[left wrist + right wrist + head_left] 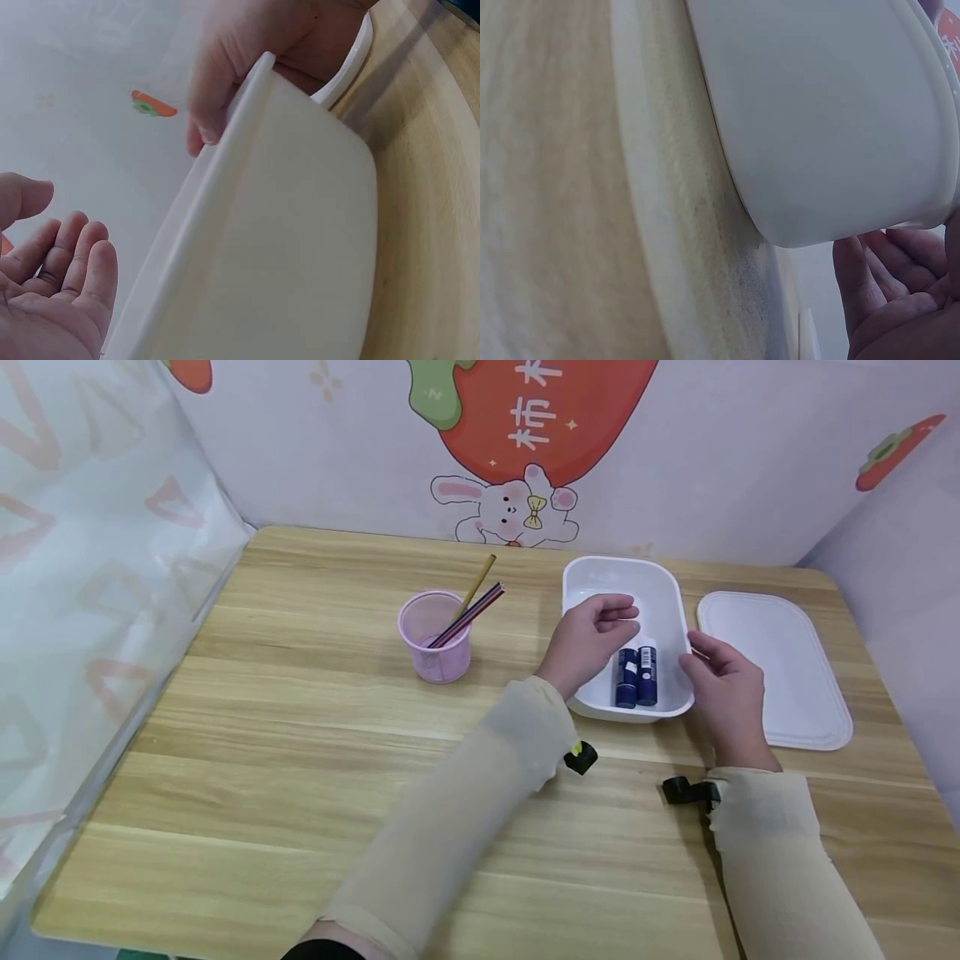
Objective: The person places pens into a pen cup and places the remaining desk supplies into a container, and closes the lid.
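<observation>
A white plastic box [663, 602] stands on the table at the back right, its inside facing up. Two dark blue glue sticks [647, 675] lie side by side in its near end. My left hand [588, 642] is over the box's left side, fingers loosely bent and holding nothing; the left wrist view shows its palm [56, 315] bare. On the opposite side, my right hand [727, 693] pinches the box's right rim. In the right wrist view, the fingers [900, 277] lie against the outer wall.
A white lid [780, 668] lies flat on the table to the right of the box. Left of the box stands a pink cup [441, 668] with several pencils [471, 614] leaning in it. Behind the wooden table [262, 735] rises a printed wall covering [360, 452].
</observation>
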A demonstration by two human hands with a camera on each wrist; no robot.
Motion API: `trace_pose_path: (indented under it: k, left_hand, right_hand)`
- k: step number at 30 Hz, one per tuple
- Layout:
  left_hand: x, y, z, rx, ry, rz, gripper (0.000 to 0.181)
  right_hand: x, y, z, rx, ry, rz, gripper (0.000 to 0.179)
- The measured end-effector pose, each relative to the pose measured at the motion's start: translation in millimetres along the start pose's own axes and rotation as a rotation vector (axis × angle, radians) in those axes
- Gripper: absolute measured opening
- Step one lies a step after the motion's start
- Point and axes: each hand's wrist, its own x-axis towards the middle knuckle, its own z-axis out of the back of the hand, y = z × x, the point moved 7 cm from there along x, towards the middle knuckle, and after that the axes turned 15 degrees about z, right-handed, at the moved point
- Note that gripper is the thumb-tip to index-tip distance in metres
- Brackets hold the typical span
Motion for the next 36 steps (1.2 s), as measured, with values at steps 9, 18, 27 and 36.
trace_pose_path:
  k: [9,18,27,36]
  left_hand:
    - [-11.3,-8.3,17.9,-0.014,0.028,0.006,0.033]
    - [-27.1,-8.2,43.2,-0.015,0.064,-0.01,0.031]
    - [-56.5,-10.6,69.4,0.017,0.065,-0.006,0.035]
    - [-44.1,16.7,81.4,-0.015,0.078,-0.019,0.036]
  right_hand:
    - [-0.2,-2,2,-0.008,-0.006,-0.005,0.039]
    - [2.1,0,0,-0.008,0.007,-0.006,0.04]
    - [2.5,2,-3,-0.003,0.015,-0.007,0.039]
    - [2.3,-4,0,0.009,0.006,-0.003,0.04]
